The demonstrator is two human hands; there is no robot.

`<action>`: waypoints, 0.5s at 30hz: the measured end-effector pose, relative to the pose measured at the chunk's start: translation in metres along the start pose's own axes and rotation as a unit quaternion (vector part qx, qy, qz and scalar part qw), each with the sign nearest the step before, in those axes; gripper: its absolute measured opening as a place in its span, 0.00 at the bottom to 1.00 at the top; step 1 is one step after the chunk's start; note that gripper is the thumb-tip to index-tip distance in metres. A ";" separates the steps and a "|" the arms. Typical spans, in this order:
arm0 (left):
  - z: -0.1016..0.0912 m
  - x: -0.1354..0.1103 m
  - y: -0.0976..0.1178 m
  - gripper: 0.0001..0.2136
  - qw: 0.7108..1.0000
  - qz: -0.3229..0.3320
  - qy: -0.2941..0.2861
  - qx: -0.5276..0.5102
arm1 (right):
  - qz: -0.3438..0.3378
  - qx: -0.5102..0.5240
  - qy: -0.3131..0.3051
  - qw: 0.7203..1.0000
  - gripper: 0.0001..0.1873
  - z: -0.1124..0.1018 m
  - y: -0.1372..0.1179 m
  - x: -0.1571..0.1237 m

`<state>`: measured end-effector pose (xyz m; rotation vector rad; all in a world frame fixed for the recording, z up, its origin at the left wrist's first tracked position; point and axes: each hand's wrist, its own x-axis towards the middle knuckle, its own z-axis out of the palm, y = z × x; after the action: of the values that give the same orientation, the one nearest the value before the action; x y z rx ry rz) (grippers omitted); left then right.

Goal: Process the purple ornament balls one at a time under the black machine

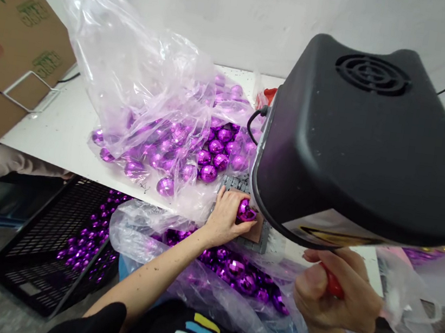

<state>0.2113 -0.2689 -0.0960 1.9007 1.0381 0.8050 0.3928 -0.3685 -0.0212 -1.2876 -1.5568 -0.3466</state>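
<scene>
Under the edge of a black machine housing [373,142], my left hand [227,215] grips a shiny purple faceted ball [247,210]. It holds the ball above a brown pad on a grey metal base plate [261,240]. My right hand [339,291] is wrapped round a red handle [332,282] below the front of the housing. Behind my left hand, a clear plastic bag [135,84] with more purple balls [216,147] lies on the white table. In front of my body, an open plastic bag [132,225] holds many purple balls [246,281].
At the left, a black plastic crate [48,242] with purple balls stands on the floor. A cardboard box [12,51] rises at the table's left end, near another person's leg [4,168]. A white wall [250,17] closes off the back.
</scene>
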 end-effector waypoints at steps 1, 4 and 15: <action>0.000 0.000 0.001 0.21 1.000 0.000 0.003 -0.002 | 0.000 0.000 0.002 1.000 0.15 0.000 0.000 0.000; -0.001 0.001 0.003 0.21 1.000 0.003 0.004 -0.001 | -0.004 0.001 0.009 1.000 0.13 0.005 -0.001 -0.001; 0.000 0.003 0.001 0.21 1.000 0.013 0.005 -0.014 | 0.051 -0.009 -0.074 0.996 0.05 0.009 -0.001 0.009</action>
<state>0.2128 -0.2660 -0.0948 1.8920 1.0060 0.8406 0.3883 -0.3569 -0.0169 -1.4290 -1.6070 -0.2046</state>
